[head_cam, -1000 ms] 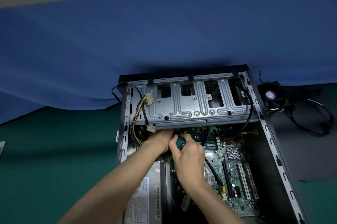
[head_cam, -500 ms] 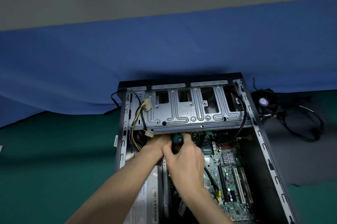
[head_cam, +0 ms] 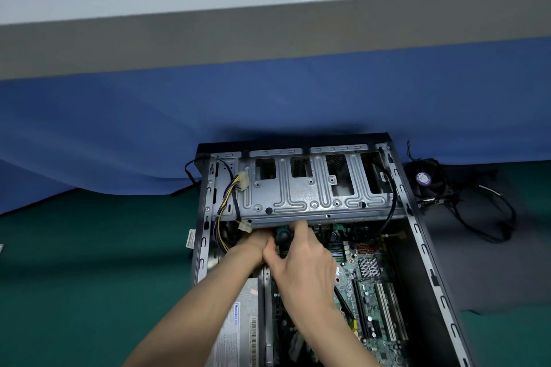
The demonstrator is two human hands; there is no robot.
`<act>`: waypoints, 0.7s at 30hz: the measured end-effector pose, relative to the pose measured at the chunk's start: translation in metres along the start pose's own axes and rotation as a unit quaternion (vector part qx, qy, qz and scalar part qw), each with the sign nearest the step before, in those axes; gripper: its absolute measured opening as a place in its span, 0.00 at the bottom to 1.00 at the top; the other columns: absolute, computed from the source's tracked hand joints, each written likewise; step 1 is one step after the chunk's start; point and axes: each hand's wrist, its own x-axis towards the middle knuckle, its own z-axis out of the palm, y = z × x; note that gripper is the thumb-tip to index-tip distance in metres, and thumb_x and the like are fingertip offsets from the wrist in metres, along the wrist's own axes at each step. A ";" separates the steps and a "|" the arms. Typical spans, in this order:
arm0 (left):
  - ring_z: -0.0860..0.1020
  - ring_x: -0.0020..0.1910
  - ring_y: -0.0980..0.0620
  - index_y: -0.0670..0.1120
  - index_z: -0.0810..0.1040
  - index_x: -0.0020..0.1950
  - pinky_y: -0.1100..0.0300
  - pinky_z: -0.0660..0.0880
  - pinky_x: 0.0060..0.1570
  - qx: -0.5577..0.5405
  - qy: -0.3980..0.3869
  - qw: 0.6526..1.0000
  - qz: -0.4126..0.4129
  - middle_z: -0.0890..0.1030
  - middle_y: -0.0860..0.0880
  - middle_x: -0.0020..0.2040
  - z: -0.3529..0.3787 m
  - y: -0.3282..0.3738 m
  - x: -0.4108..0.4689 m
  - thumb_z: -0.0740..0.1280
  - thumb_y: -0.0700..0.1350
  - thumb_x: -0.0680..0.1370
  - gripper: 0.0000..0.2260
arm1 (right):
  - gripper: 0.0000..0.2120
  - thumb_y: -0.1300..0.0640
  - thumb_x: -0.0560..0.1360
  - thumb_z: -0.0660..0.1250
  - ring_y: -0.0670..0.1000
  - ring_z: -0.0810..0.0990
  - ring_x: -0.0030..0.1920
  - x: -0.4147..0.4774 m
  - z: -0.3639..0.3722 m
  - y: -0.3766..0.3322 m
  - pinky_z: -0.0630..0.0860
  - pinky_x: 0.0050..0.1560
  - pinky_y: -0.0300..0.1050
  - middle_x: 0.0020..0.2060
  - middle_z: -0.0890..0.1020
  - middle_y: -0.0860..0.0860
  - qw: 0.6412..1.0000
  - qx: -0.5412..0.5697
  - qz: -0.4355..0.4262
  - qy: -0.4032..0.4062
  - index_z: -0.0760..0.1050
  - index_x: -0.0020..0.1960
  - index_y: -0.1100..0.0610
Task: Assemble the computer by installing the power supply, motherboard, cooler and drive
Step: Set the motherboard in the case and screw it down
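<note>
Gripping teal screwdriver [head_cam: 282, 236] w/ right hand [head_cam: 301, 265], left hand [head_cam: 253, 242] grip can't tell, PSU label [head_cam: 238, 334] unreadable

Setting: electronics assembly workshop bench. A green-covered worktop [head_cam: 89, 277] is carrying an opened computer case [head_cam: 414, 271], a loose cooler [head_cam: 425, 180] is lying beside it, and a blue cloth [head_cam: 268, 104] is hanging behind as backdrop.

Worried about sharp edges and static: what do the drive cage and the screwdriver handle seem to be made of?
The drive cage looks like bare stamped sheet steel, dull grey: pressed ribs, punched holes. The screwdriver handle looks like teal plastic or rubber with a dark end; the right hand hides most of it, so its finish is unclear.
</note>
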 end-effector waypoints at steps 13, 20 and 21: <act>0.72 0.38 0.58 0.44 0.77 0.52 0.73 0.70 0.32 -0.189 -0.007 0.982 0.020 0.77 0.50 0.41 -0.014 -0.003 -0.039 0.59 0.40 0.81 0.07 | 0.15 0.44 0.79 0.60 0.60 0.81 0.42 0.009 0.005 -0.007 0.62 0.35 0.46 0.39 0.82 0.56 0.999 0.028 0.023 -0.012 0.66 0.45 0.56; 0.81 0.28 0.45 0.36 0.75 0.44 0.55 0.78 0.26 -0.637 -0.060 0.756 -0.142 0.81 0.40 0.29 -0.025 -0.008 -0.047 0.56 0.36 0.82 0.11 | 0.18 0.40 0.78 0.60 0.60 0.80 0.47 0.014 0.002 -0.009 0.63 0.40 0.48 0.43 0.82 0.55 0.996 0.001 0.074 -0.049 0.68 0.41 0.54; 0.80 0.24 0.45 0.36 0.75 0.43 0.56 0.76 0.21 -0.651 -0.047 0.743 -0.149 0.80 0.39 0.28 -0.024 -0.007 -0.047 0.56 0.35 0.82 0.11 | 0.18 0.39 0.77 0.60 0.60 0.80 0.48 0.015 0.002 -0.009 0.63 0.40 0.47 0.43 0.82 0.55 0.995 0.001 0.080 -0.057 0.67 0.40 0.53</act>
